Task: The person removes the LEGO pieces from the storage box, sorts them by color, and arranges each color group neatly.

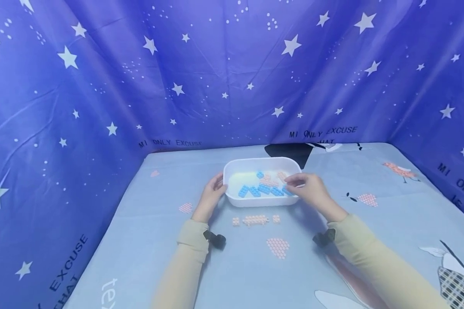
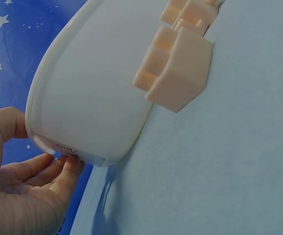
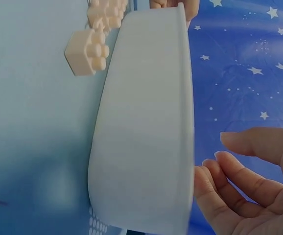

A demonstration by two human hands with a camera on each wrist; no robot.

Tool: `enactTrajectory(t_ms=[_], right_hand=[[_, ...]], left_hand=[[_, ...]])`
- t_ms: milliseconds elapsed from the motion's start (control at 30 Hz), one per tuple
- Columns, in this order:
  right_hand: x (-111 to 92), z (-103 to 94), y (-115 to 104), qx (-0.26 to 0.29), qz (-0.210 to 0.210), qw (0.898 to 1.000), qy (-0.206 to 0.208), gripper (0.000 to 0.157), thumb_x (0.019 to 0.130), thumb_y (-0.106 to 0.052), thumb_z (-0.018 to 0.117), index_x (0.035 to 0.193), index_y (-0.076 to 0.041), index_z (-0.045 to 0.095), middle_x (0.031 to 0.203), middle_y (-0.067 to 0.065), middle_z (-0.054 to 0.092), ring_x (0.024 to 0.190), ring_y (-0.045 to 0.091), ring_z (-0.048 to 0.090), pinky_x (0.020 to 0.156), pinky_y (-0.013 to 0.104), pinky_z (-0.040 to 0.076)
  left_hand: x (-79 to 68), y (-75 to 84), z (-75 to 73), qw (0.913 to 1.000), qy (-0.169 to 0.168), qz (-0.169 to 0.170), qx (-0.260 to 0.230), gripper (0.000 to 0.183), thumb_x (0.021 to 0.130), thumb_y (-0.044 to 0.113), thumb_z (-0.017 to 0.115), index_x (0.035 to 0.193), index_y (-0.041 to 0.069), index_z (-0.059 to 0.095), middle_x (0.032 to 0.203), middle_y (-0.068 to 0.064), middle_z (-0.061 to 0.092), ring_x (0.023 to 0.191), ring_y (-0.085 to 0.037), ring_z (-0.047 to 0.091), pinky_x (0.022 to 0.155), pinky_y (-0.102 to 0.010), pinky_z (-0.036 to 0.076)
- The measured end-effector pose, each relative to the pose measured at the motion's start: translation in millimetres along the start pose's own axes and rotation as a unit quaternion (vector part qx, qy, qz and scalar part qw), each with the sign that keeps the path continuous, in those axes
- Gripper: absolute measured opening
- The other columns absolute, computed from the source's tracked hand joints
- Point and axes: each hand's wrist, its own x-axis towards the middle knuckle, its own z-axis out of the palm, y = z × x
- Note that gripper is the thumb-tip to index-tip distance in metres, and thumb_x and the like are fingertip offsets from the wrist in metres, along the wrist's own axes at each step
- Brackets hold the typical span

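Note:
A white plastic tub stands on the table, holding several blue building bricks and several peach ones. My left hand grips its left end; in the left wrist view the thumb is at the rim and the fingers are beneath the end. My right hand reaches over the right rim, fingertips close above the bricks. In the right wrist view its thumb and fingers are spread apart, with nothing seen between them. Before the tub lies a long peach piece with a small peach brick at its left and another small peach brick at its right.
A pale blue printed cloth covers the table. Behind it and at both sides hangs a blue curtain with stars. Each wrist wears a black strap device, one at the left wrist and one at the right.

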Motion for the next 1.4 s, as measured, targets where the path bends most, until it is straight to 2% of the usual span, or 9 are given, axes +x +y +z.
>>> enactTrajectory(t_ms=[233, 433, 700, 933, 1067, 1200, 1300, 1400], right_hand=[[18, 14.0, 2, -0.011, 0.005, 1.0, -0.013, 0.026, 0.087, -0.014, 0.069, 0.108, 0.002, 0.07, 0.1, 0.019, 0.072, 0.101, 0.035, 0.065, 0.091, 0.048, 0.053], [36, 20.0, 5, -0.008, -0.001, 1.0, -0.016, 0.026, 0.085, -0.011, 0.071, 0.107, 0.004, 0.07, 0.099, 0.02, 0.072, 0.095, 0.033, 0.068, 0.09, 0.046, 0.054], [55, 27.3, 9, 0.0, 0.044, 0.998, -0.04, 0.03, 0.087, -0.012, 0.068, 0.113, 0.002, 0.068, 0.107, 0.02, 0.069, 0.098, 0.031, 0.065, 0.094, 0.045, 0.052], [73, 35.7, 13, 0.007, 0.067, 0.996, -0.054, 0.032, 0.087, -0.012, 0.068, 0.115, 0.003, 0.067, 0.11, 0.02, 0.068, 0.101, 0.029, 0.062, 0.095, 0.043, 0.05], [83, 40.9, 14, -0.001, 0.073, 0.995, -0.066, 0.031, 0.086, -0.01, 0.068, 0.113, 0.004, 0.067, 0.108, 0.02, 0.068, 0.095, 0.025, 0.061, 0.088, 0.037, 0.052], [91, 43.6, 12, -0.025, 0.054, 0.994, -0.087, 0.03, 0.085, -0.009, 0.069, 0.11, 0.007, 0.066, 0.104, 0.022, 0.068, 0.074, 0.019, 0.061, 0.069, 0.029, 0.055], [94, 45.7, 11, -0.039, 0.044, 0.994, -0.092, 0.03, 0.083, -0.007, 0.07, 0.109, 0.008, 0.066, 0.103, 0.022, 0.068, 0.073, 0.019, 0.062, 0.065, 0.027, 0.055], [96, 49.8, 11, -0.054, 0.037, 0.994, -0.086, 0.029, 0.083, -0.006, 0.069, 0.108, 0.008, 0.067, 0.103, 0.022, 0.069, 0.084, 0.023, 0.061, 0.07, 0.028, 0.055]], left_hand=[[-0.3, -3.2, -2.3, 1.0, -0.004, 0.0, -0.003, 0.054, 0.097, 0.011, 0.054, 0.148, 0.01, 0.037, 0.151, -0.014, 0.041, 0.139, -0.032, 0.041, 0.116, -0.045, 0.035], [-0.9, -0.4, -1.9, 0.9999, -0.007, 0.011, -0.006, 0.055, 0.096, 0.011, 0.055, 0.148, 0.01, 0.038, 0.151, -0.014, 0.041, 0.138, -0.032, 0.042, 0.115, -0.046, 0.036], [-0.3, -0.1, -1.6, 0.9999, -0.005, 0.014, -0.001, 0.054, 0.096, 0.013, 0.055, 0.148, 0.012, 0.038, 0.151, -0.012, 0.041, 0.139, -0.03, 0.042, 0.116, -0.045, 0.035], [1.8, -3.2, -2.8, 0.9999, -0.003, 0.009, 0.003, 0.055, 0.096, 0.015, 0.056, 0.148, 0.014, 0.039, 0.151, -0.01, 0.042, 0.138, -0.03, 0.042, 0.115, -0.046, 0.036], [2.5, -4.1, -2.3, 0.9999, -0.001, 0.01, 0.006, 0.055, 0.096, 0.015, 0.056, 0.148, 0.014, 0.039, 0.151, -0.011, 0.042, 0.138, -0.03, 0.042, 0.115, -0.046, 0.036], [3.2, -3.8, -2.7, 0.9999, -0.002, 0.012, 0.006, 0.056, 0.096, 0.015, 0.056, 0.149, 0.014, 0.038, 0.152, -0.011, 0.041, 0.139, -0.031, 0.041, 0.115, -0.047, 0.035], [3.8, -3.8, -3.2, 0.9999, -0.004, 0.01, 0.006, 0.056, 0.096, 0.016, 0.056, 0.149, 0.015, 0.038, 0.152, -0.01, 0.041, 0.139, -0.03, 0.041, 0.116, -0.046, 0.035], [3.5, -3.2, -3.7, 0.9999, 0.001, 0.011, 0.009, 0.055, 0.095, 0.015, 0.056, 0.148, 0.015, 0.039, 0.151, -0.01, 0.042, 0.138, -0.029, 0.042, 0.115, -0.046, 0.036]])
